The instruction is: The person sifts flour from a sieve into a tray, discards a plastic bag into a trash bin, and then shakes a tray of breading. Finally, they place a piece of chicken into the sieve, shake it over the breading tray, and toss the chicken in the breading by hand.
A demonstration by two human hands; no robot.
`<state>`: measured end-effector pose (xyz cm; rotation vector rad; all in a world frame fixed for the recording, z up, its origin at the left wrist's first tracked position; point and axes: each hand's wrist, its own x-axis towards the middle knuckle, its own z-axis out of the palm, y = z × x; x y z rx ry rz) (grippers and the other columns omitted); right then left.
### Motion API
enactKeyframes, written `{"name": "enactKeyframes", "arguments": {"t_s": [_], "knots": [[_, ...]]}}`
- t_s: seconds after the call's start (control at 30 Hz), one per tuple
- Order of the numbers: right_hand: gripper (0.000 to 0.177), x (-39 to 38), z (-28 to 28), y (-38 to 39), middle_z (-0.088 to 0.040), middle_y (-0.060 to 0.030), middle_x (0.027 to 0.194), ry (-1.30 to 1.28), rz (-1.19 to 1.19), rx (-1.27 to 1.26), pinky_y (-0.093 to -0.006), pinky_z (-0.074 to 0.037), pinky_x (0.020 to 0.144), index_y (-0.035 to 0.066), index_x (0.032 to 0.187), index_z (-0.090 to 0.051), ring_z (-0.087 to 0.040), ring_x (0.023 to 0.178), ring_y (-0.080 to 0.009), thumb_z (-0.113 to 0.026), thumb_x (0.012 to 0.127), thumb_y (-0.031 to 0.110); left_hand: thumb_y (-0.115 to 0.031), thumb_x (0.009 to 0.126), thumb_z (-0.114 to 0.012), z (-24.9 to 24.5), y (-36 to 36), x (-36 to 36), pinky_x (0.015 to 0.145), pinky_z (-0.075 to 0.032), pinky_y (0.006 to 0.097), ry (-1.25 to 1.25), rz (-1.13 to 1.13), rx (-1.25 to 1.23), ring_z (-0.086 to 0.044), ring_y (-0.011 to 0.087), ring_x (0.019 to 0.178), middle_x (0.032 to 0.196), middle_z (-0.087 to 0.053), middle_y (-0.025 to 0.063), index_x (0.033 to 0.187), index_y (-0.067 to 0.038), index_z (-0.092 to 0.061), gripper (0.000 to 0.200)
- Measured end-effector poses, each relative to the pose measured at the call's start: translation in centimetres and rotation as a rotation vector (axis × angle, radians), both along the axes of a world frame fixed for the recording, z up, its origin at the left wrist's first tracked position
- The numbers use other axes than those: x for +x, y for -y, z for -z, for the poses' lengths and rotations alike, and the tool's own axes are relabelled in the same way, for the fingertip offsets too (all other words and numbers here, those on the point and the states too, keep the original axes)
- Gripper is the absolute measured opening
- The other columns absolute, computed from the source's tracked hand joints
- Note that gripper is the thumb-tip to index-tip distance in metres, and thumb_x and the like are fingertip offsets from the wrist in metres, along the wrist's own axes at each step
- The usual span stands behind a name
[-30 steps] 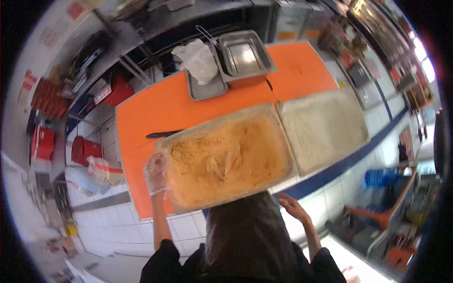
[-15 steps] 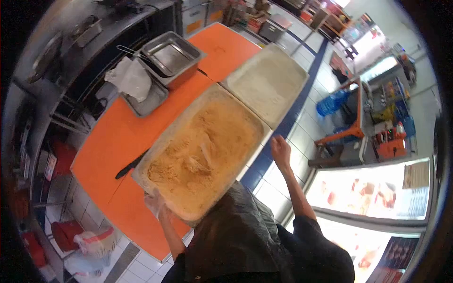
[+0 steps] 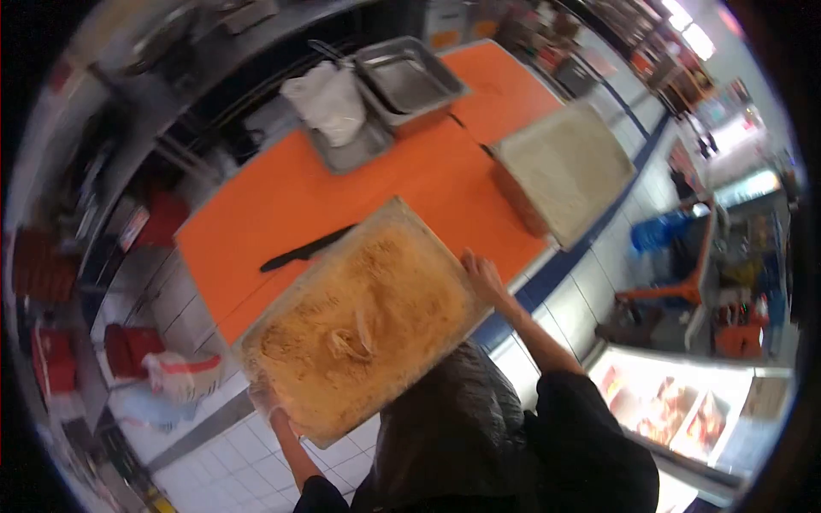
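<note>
A large rectangular tray (image 3: 399,208) of orange-tan seasoned flour or breading is in front of my body, over the near edge of the orange table. A pale elongated piece, whose kind I cannot make out, lies in the breading (image 3: 402,282). My left hand (image 3: 272,406), in a clear plastic glove, holds the tray's near left corner. At the right end, my right hand (image 3: 483,278) is closed on the rim, its fingertips partly hidden. Beyond the tray's left long side a black-handled knife (image 3: 295,256) rests on the table.
A second tray of pale flour (image 3: 564,167) stands at the orange table's (image 3: 256,205) right edge. Steel pans (image 3: 410,81) and a white plastic bag (image 3: 329,103) sit at the back. A lit display case (image 3: 667,406) is at right; sacks (image 3: 184,376) lie lower left.
My right hand has moved onto the breading tray's right end and gripped it. The tray has come toward me, away from the pale flour tray, leaving a gap. The camera view has shifted.
</note>
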<state>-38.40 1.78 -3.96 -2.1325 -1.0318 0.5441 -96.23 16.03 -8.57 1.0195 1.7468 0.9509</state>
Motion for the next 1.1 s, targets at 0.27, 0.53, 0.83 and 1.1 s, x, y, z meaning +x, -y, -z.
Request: {"name": "enactKeyframes", "arguments": {"t_s": [0.27,0.53,0.83,1.1], "knots": [[0.059,-3.7,-0.6,0.9,-0.045,-0.0160,0.051,0.019,0.060,-0.065,-0.0404,-0.038,0.049,-0.005,0.067,-0.056,-0.047,0.047,-0.0212,-0.043,0.100,0.042,-0.045,0.091,-0.060,-3.3,3.5,-0.2,0.065,-0.049,0.0342,-0.628,-0.034,0.265,-0.060,0.0216,0.068,0.080,-0.067,0.0140,0.102,0.005,-0.067,0.052],[0.057,-2.3,-3.6,5.7,-0.050,0.0024,0.062,-0.366,0.276,0.347,-0.0318,-0.029,0.048,-0.003,0.073,-0.057,-0.038,0.056,-0.0072,-0.041,0.102,0.042,-0.036,0.094,-0.060,-10.0,7.2,1.6,0.073,-0.050,0.0299,-0.716,0.105,0.518,-0.065,0.0195,0.083,0.095,-0.069,0.0110,0.108,-0.001,-0.067,0.038],[0.051,1.4,-0.7,7.1,-0.036,0.0020,0.056,-0.223,0.378,0.190,-0.0338,-0.026,0.046,0.006,0.063,-0.039,-0.033,0.054,-0.0106,-0.033,0.103,0.038,-0.032,0.094,-0.059,-14.0,8.1,6.7,0.090,-0.048,0.0422,-0.457,0.085,0.170,-0.059,0.0252,0.107,0.117,-0.062,0.0170,0.122,-0.004,-0.060,0.039],[0.054,3.6,-1.1,6.6,-0.042,-0.0055,0.051,-0.216,0.385,0.171,-0.0359,-0.031,0.046,-0.003,0.063,-0.045,-0.038,0.051,-0.0132,-0.035,0.102,0.033,-0.040,0.093,-0.061,-16.3,6.2,11.2,0.081,-0.048,0.0398,-0.954,0.258,0.091,-0.059,0.0364,0.099,0.102,-0.062,0.0216,0.109,0.000,-0.060,0.044]]}}
